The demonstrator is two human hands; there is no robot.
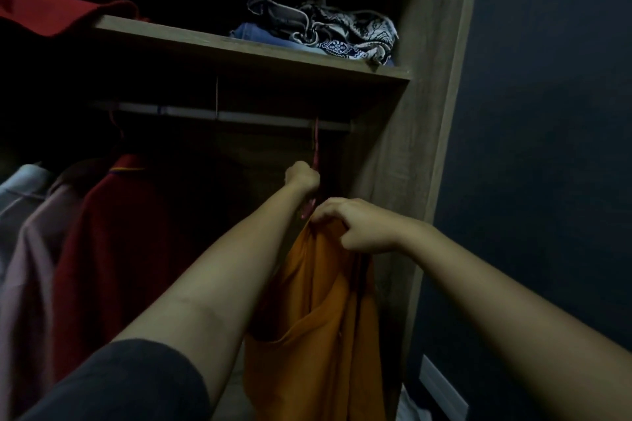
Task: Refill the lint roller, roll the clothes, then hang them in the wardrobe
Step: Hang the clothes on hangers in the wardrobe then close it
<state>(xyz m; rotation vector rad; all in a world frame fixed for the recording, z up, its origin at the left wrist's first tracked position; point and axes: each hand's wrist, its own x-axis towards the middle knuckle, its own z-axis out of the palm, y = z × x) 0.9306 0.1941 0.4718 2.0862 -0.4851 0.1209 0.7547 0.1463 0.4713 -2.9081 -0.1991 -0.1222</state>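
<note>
The view looks up into a dim wardrobe [420, 133] whose wooden side panel runs down the right of centre, with a dark wall filling the right of the frame. In the centre, the person's left hand [302, 178] is closed in a fist around the neck of a red hanger [316, 147], whose hook reaches up to the pale rail [239, 116] that crosses the middle of the frame under the shelf [239, 48]. Whether the hook sits fully over the rail is hard to tell in the gloom. Just below and to the right, the right hand [359, 225] is curled, its fingers pinching the top edge of an orange garment [318, 335] that hangs straight down from the hanger toward the bottom centre of the frame. The two hands are near each other but not touching. A dark sleeve [119, 383] covers the left upper arm at the lower left.

At the left of the frame, other clothes hang from the same rail: a dark red shirt [113, 249] with a striped collar, a mauve garment [30, 267] beside it, and a light grey one [20, 188] at the far left edge. They hang well apart from the orange garment, with a dark gap between. On the shelf, at upper centre, lies a folded pile of patterned cloth [342, 31] on top of blue denim [260, 32]. A red fabric item [51, 0] overhangs the shelf's edge in the upper left corner
</note>
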